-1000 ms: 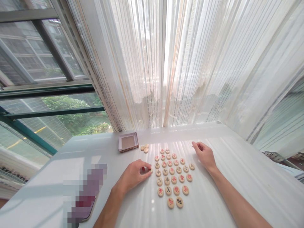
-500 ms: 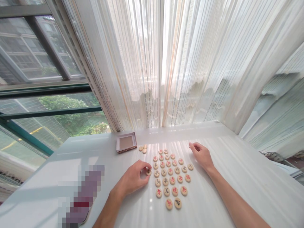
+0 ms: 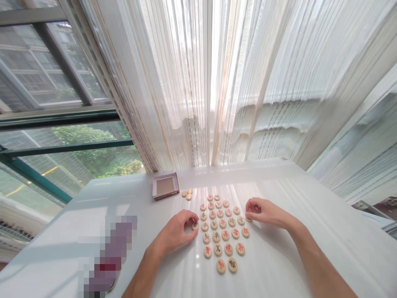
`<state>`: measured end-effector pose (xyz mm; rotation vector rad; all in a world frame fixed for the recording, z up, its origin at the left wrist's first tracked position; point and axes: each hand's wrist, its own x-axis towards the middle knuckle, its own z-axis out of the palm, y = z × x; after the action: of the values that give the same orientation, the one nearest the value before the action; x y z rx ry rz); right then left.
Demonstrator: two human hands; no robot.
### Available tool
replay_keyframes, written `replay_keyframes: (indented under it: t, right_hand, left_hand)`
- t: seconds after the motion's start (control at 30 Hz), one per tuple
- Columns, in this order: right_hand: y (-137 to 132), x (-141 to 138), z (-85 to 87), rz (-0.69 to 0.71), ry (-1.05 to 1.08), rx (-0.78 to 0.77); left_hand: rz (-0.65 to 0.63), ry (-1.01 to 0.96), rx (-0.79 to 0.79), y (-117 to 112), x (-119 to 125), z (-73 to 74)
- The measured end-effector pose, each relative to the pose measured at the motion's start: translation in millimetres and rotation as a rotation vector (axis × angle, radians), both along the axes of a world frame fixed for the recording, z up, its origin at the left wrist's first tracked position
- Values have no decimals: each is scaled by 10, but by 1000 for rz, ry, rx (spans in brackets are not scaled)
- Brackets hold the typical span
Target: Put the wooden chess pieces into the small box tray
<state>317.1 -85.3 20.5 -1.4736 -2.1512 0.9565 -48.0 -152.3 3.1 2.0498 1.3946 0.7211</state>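
Note:
Round wooden Chinese chess pieces with red or black characters lie face up in rows on the white table. My left hand is at the left end of a middle row, its thumb and fingers closed round a black-marked Chinese chess piece. At the opposite end of that row, my right hand has its fingertips down on another Chinese chess piece, mostly covered by the fingers. Both of these pieces rest on or very near the tabletop.
Behind the rows stands a shallow open box. Beside it sit a few plain-faced pieces. A pixelated purple object lies at the left. Sheer curtains hang past the far edge, with an open window at left.
My right hand has come down and nearer, from above the rows onto the piece at the right end. My left hand stays at its piece.

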Motion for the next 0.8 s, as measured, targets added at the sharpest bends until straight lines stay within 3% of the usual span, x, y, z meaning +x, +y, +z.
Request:
replay_keyframes:
  t: [0.37, 0.57, 0.8]
  right_hand:
    - [-13, 21, 48, 25, -48, 5]
    - [18, 44, -22, -7, -29, 29]
    - [110, -111, -204, -148, 10, 185]
  left_hand:
    - [-7, 3, -8, -9, 19, 29]
    - [-20, 15, 15, 8, -17, 7]
    - [144, 144, 423, 259, -131, -232]
